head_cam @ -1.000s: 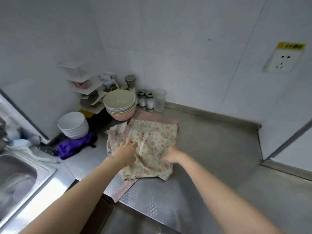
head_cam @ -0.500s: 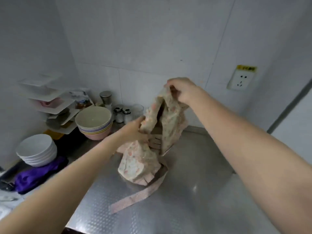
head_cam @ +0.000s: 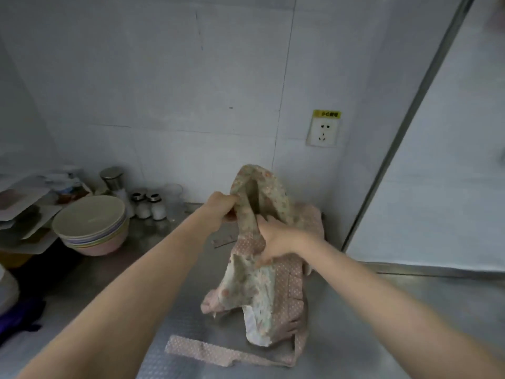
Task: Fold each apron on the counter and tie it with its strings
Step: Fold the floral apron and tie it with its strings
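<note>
Both the left hand (head_cam: 222, 207) and the right hand (head_cam: 276, 239) grip the apron (head_cam: 262, 283), lifted partly off the counter (head_cam: 355, 324); its string (head_cam: 207, 351) trails below.

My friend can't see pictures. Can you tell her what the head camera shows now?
Two bare hands lift a floral apron above a metal counter: the left hand grips its top, the right hand holds the middle. A pink string trails on the counter, and stacked bowls sit at left.
</note>
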A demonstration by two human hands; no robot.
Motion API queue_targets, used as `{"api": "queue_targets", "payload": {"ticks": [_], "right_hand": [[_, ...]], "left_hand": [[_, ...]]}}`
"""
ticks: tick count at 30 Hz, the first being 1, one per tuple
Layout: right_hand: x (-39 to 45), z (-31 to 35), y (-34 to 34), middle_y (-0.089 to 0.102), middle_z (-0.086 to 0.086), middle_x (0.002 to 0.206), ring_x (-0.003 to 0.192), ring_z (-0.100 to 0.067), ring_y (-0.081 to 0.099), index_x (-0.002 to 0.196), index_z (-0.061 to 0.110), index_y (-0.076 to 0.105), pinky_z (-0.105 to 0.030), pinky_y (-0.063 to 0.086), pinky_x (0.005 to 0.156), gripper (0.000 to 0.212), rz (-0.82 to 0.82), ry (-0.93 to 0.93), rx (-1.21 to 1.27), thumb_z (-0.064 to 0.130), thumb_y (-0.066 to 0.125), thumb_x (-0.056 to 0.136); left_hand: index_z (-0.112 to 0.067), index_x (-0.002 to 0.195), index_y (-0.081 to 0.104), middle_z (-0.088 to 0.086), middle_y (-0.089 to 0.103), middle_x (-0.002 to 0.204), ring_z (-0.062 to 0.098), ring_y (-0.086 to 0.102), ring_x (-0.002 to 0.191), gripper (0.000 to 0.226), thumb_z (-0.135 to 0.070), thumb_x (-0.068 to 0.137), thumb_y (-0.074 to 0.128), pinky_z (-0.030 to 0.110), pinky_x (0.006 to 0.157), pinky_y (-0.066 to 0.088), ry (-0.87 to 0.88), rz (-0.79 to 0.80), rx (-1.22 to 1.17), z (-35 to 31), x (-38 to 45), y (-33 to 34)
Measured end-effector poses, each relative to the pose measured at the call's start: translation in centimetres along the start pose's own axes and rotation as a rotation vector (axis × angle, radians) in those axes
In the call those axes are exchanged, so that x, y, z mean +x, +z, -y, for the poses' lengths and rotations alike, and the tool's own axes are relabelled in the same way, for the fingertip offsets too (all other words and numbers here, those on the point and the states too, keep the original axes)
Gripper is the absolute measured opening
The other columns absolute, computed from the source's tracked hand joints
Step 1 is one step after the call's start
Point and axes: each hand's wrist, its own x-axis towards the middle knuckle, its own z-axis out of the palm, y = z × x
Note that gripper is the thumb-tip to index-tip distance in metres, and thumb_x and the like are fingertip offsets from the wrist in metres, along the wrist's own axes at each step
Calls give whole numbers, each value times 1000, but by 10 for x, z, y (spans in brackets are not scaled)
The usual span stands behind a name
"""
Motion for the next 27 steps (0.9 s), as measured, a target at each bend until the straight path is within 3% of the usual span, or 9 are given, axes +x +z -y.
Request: {"api": "queue_targets", "payload": {"ticks": [4,6,9,11,15,18,21,24,27], "right_hand": [[18,-20,16,52,-17,128,116,-34,53,137,8,34,-37,46,96,50,-332,97,-13,3,50,90],[17,-10,-17,55,-20,117,109,-37,56,133,5,34,-41,48,90,46,-496,46,-61,-5,42,90],[-6,42,-78,52,-14,96,90,-30,57,128,5,33,-34,42,67,39,-551,-196,-248,-4,38,91],[-32,79,-117,53,-9,96,87,-26,56,111,12,42,-30,38,67,17,-555,-316,-383,9,39,94],[-88,139,-194,57,-10,110,105,-26,55,108,14,56,-31,37,74,22,-883,-341,-672,28,48,94],[-125,184,-223,54,-13,128,119,-29,50,123,12,55,-34,41,87,41,-1113,-287,-735,39,40,97],[-150,218,-228,53,-15,130,121,-31,49,126,11,53,-37,41,89,47,-1293,-252,-690,43,32,99],[-160,234,-211,55,-15,128,118,-32,51,122,13,55,-37,41,85,48,-1280,-276,-671,46,30,99],[-159,241,-179,57,-16,126,116,-32,53,121,12,56,-36,42,84,49,-1155,-286,-764,47,31,99]], "left_hand": [[-7,117,53,3,61,108,15,60,95,37,-20,85,66,26,82,54,-88,350,-86,27,-9,-9],[-26,130,47,-11,50,132,10,49,121,62,-28,75,77,28,103,40,-418,400,-30,39,-4,-8],[-54,100,58,-8,57,98,7,59,86,53,-3,85,64,6,69,45,-182,354,18,29,-23,-3],[-34,77,62,-2,58,62,7,56,51,28,-20,95,47,14,43,43,-30,298,-111,5,-40,-4],[5,101,55,27,55,97,13,66,78,28,-7,101,30,19,60,50,274,124,-85,-72,-79,-25],[-11,68,41,12,48,56,0,46,26,37,-5,101,25,11,39,39,387,97,-176,-126,-124,-60],[-13,54,52,-6,47,29,1,44,23,53,-7,100,27,12,31,38,539,182,-124,-154,-182,-90],[-12,31,60,-6,58,39,1,56,36,77,-14,100,25,13,41,46,661,353,-121,-167,-222,-110],[-15,45,64,-9,59,44,-1,56,43,69,-21,101,25,13,52,47,662,307,-163,-153,-225,-129]]}}
